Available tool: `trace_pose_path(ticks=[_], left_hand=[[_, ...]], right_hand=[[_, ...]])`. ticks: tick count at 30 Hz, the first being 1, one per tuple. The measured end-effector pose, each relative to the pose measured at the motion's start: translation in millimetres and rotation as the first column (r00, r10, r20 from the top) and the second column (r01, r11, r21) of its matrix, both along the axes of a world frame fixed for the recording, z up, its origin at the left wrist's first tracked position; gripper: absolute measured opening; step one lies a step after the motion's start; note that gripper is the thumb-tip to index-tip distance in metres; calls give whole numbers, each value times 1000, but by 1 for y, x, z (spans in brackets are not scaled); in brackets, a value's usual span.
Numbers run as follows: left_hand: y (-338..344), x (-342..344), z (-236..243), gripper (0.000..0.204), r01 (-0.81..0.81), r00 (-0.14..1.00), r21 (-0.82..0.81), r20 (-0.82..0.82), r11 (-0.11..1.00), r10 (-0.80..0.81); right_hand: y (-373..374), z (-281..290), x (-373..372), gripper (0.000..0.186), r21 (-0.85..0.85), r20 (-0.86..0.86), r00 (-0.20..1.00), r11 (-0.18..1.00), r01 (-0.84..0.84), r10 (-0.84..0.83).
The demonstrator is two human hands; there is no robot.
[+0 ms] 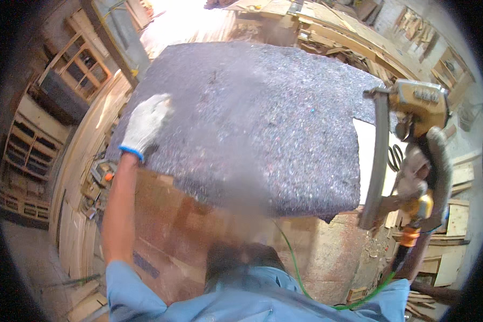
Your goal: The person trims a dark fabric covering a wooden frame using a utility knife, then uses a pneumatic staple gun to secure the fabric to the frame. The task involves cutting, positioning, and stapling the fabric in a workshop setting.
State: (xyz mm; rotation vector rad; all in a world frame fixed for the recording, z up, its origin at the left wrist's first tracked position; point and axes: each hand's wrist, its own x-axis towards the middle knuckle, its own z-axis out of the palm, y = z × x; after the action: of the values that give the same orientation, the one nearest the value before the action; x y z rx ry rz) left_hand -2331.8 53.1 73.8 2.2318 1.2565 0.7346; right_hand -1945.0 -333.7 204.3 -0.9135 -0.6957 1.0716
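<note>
A thick grey-blue flecked felt pad (284,139) covers the work surface in front of me. My left hand (147,121), in a white knit glove with a blue cuff, lies over the pad near its left edge; its fingers look loosely extended, though blur softens them. On the right, my gloved right hand (416,166) is closed around the handle of a tan air nail gun (421,102). Its long grey magazine (378,155) stands beside the pad's right edge. A green air hose (367,299) leads from the orange fitting at the tool's base.
A white surface (364,155) shows past the pad's right edge. Wooden boards and scraps (354,40) are piled at the back right, with more planks (459,220) to the right. Wooden frames (83,67) lean at the left. A brown floor (166,214) lies below the pad.
</note>
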Motion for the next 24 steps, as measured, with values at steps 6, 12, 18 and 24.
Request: trace_pose_path(ticks=[6, 12, 18, 24], left_hand=[[101, 201, 0, 43, 411, 910, 337, -207, 847, -359], [115, 404, -30, 51, 645, 762, 250, -282, 723, -583], [131, 481, -50, 51, 733, 678, 342, -445, 589, -585], [145, 534, -62, 54, 724, 659, 290, -560, 626, -502]], right_hand=[[68, 42, 71, 28, -53, 484, 814, 917, 396, -323], [111, 87, 115, 28, -127, 787, 529, 755, 643, -319], [180, 32, 186, 30, -409, 660, 718, 697, 589, -219], [226, -26, 255, 29, -491, 601, 779, 685, 538, -180]])
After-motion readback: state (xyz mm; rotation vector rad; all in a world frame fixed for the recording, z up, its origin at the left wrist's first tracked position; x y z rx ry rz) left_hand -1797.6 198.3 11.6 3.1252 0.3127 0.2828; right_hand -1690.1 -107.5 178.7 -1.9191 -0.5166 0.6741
